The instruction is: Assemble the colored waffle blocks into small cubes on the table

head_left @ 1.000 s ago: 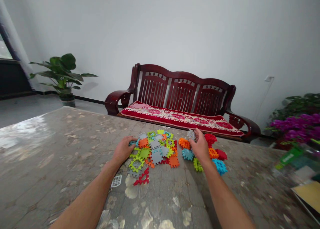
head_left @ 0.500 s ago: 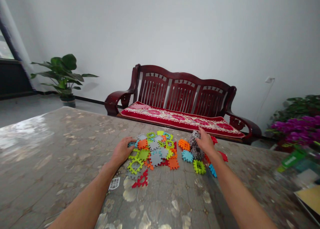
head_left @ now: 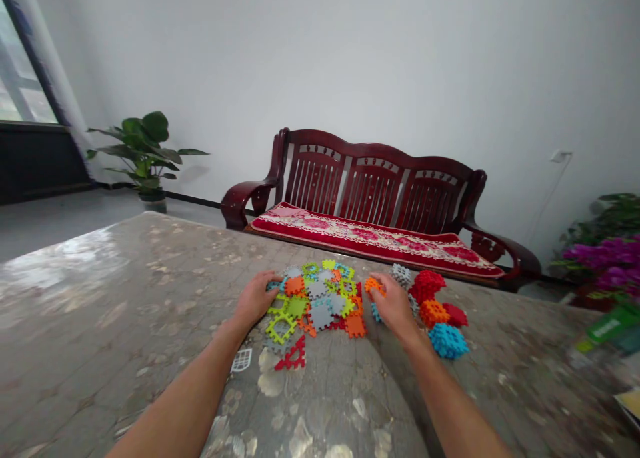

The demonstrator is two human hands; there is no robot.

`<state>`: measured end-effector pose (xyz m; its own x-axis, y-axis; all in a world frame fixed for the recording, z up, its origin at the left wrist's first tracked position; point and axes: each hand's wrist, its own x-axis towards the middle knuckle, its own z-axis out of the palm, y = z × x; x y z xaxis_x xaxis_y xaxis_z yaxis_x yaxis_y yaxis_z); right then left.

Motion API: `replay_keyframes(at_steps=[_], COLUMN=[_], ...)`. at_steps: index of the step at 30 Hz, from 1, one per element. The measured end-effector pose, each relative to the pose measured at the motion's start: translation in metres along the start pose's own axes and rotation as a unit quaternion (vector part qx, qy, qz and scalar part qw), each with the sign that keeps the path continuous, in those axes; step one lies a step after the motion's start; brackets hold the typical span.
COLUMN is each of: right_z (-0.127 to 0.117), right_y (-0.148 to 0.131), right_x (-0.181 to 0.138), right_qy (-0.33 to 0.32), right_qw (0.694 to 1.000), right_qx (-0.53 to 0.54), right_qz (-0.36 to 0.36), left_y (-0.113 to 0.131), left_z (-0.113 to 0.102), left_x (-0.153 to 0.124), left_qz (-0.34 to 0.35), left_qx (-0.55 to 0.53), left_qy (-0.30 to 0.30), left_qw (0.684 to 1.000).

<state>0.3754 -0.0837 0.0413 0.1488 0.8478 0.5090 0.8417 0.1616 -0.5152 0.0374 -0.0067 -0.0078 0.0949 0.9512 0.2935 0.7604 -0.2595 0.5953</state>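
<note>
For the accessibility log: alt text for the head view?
Two bare hands on a scatter of colourful toothed tiles on a marbled table: left hand at the pile's left edge, right hand at an orange tile. Red wooden bench behind.

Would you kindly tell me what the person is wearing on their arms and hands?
The left hand and right hand are bare: no gloves, rings or wristwatch show. The left forearm and right forearm are uncovered down to the picture's lower edge, so no sleeves are visible.
</note>
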Motion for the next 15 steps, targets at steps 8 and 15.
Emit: replay_keyframes(at_steps=[8,15], right_z=[0.051,0.052], right_y=[-0.035,-0.047], right_x=[-0.049,-0.065], right_qy=[0.013,0.009], right_qw=[0.999,0.998], right_qx=[0.028,0.012], right_qz=[-0.01,-0.063], left_y=[0.0,0.0], left_z=[-0.001,-0.001], left_x=[0.0,-0.001], left_qz=[0.003,0.011], left_qx=[-0.013,-0.023], left_qy=[0.008,0.003], left_qw=[1.0,1.0])
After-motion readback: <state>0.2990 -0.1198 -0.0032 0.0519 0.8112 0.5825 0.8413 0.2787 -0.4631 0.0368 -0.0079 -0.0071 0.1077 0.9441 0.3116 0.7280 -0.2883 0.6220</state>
